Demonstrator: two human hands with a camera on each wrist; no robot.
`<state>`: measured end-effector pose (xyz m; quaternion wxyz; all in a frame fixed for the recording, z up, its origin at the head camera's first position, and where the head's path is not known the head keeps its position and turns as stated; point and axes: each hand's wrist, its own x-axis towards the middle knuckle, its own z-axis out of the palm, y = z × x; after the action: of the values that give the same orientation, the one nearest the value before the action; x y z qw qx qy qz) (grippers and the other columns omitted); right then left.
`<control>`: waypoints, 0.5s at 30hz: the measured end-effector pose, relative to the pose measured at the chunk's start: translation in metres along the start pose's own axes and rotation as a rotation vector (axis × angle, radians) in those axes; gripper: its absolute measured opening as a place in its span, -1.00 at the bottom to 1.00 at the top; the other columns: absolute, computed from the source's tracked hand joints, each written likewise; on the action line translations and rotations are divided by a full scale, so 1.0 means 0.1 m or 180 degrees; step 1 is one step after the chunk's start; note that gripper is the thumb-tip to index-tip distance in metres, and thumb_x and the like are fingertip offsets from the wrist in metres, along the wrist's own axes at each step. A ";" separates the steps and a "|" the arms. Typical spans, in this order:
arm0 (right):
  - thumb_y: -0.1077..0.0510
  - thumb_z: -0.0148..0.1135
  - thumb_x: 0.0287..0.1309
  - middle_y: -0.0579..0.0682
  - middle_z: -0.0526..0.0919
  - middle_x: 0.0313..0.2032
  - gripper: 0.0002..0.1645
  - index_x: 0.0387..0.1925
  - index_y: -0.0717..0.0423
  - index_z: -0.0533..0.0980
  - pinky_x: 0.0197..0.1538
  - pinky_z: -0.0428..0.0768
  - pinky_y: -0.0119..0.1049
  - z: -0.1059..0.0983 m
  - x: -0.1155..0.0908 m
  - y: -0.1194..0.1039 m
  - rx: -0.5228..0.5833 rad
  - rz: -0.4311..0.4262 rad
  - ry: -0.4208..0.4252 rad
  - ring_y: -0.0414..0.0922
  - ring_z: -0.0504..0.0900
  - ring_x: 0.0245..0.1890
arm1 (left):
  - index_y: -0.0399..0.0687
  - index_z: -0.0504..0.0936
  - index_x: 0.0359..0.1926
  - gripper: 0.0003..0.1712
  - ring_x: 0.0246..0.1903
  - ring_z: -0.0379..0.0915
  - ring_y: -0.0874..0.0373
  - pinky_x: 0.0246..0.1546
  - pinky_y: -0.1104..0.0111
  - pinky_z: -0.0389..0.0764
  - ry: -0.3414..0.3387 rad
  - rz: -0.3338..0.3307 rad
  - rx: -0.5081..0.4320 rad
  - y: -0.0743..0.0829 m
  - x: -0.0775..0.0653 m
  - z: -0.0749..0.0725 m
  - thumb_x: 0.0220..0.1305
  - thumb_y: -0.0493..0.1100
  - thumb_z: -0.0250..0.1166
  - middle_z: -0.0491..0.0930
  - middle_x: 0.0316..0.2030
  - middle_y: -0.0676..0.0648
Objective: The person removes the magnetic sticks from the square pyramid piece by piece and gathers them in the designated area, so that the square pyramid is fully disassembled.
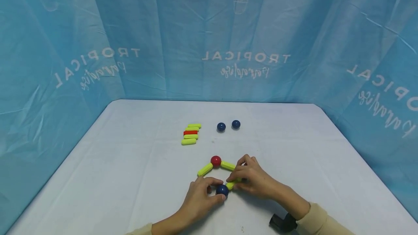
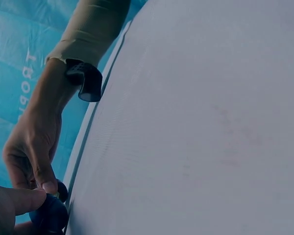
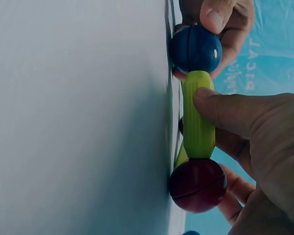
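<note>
My left hand point(image 1: 201, 194) pinches a dark blue ball point(image 1: 222, 190) between thumb and fingers, low over the white table. My right hand point(image 1: 254, 177) pinches a ribbed yellow-green rod point(image 3: 199, 115). One end of that rod meets the blue ball; a dark red ball point(image 3: 198, 186) sits at its other end, hidden by my right hand in the head view. Just beyond my hands, a red ball point(image 1: 216, 161) joins a yellow-green rod point(image 1: 205, 169) on its left and another rod point(image 1: 228, 165) on its right, which runs toward my right fingers.
Farther back, several yellow-green rods point(image 1: 188, 141) lie in a row with a red rod point(image 1: 191, 132) among them. Two dark blue balls, a left one point(image 1: 221, 127) and a right one point(image 1: 236, 124), rest beside the row. Blue printed curtains point(image 1: 183, 28) surround the white table point(image 1: 98, 177).
</note>
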<state>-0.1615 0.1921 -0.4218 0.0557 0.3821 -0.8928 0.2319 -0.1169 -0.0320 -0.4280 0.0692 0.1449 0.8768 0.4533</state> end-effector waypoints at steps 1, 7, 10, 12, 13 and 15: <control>0.04 0.42 -0.06 -0.48 0.64 -0.26 -0.73 -0.23 -0.32 0.66 -0.08 0.16 -0.29 0.01 0.01 -0.01 0.0017 0.0003 0.0001 -0.32 0.25 -0.08 | 0.03 0.65 -0.08 -0.57 -0.30 0.27 0.23 -0.28 0.42 0.19 0.0009 -0.0001 -0.0007 -0.01 -0.01 -0.01 -0.03 -0.01 0.44 0.51 -0.29 0.07; -0.03 0.42 -0.05 -0.47 0.65 -0.29 -0.73 -0.22 -0.28 0.67 -0.10 0.14 -0.31 0.06 0.08 -0.11 0.0006 0.0051 -0.0074 -0.31 0.24 -0.10 | 0.08 0.66 -0.07 -0.58 -0.32 0.27 0.24 -0.29 0.42 0.17 0.0145 0.0023 0.0132 -0.06 -0.07 -0.11 -0.04 -0.05 0.43 0.57 -0.27 0.09; -0.05 0.41 -0.04 -0.47 0.64 -0.32 -0.73 -0.21 -0.26 0.67 -0.11 0.15 -0.31 0.08 0.11 -0.16 -0.0044 0.0106 -0.0107 -0.30 0.24 -0.11 | 0.09 0.65 -0.05 -0.57 -0.32 0.24 0.24 -0.29 0.40 0.14 0.0166 0.0020 0.0204 -0.09 -0.08 -0.15 -0.03 -0.06 0.43 0.56 -0.29 0.12; -0.05 0.40 -0.03 -0.47 0.63 -0.34 -0.73 -0.20 -0.27 0.67 -0.11 0.15 -0.32 0.10 0.12 -0.17 -0.0058 0.0160 -0.0117 -0.31 0.24 -0.12 | 0.10 0.64 -0.04 -0.57 -0.31 0.22 0.22 -0.29 0.39 0.13 0.0146 -0.0004 0.0235 -0.10 -0.07 -0.16 -0.02 -0.03 0.43 0.55 -0.29 0.14; -0.06 0.40 -0.03 -0.47 0.62 -0.35 -0.73 -0.20 -0.27 0.67 -0.11 0.14 -0.33 0.10 0.13 -0.18 -0.0067 0.0175 -0.0117 -0.31 0.23 -0.12 | 0.10 0.64 -0.04 -0.56 -0.30 0.21 0.22 -0.28 0.38 0.12 0.0129 -0.0015 0.0251 -0.11 -0.07 -0.17 -0.01 -0.02 0.43 0.54 -0.30 0.14; -0.06 0.40 -0.03 -0.47 0.62 -0.36 -0.73 -0.19 -0.27 0.67 -0.11 0.14 -0.33 0.12 0.14 -0.18 -0.0097 0.0183 -0.0117 -0.31 0.23 -0.13 | 0.10 0.64 -0.03 -0.55 -0.30 0.21 0.21 -0.28 0.38 0.12 0.0103 -0.0041 0.0275 -0.12 -0.06 -0.17 -0.01 0.00 0.44 0.51 -0.32 0.15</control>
<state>-0.1575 0.1666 -0.4214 0.0384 0.3596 -0.9077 0.2127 -0.1183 -0.0536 -0.4281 0.0516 0.1348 0.8975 0.4168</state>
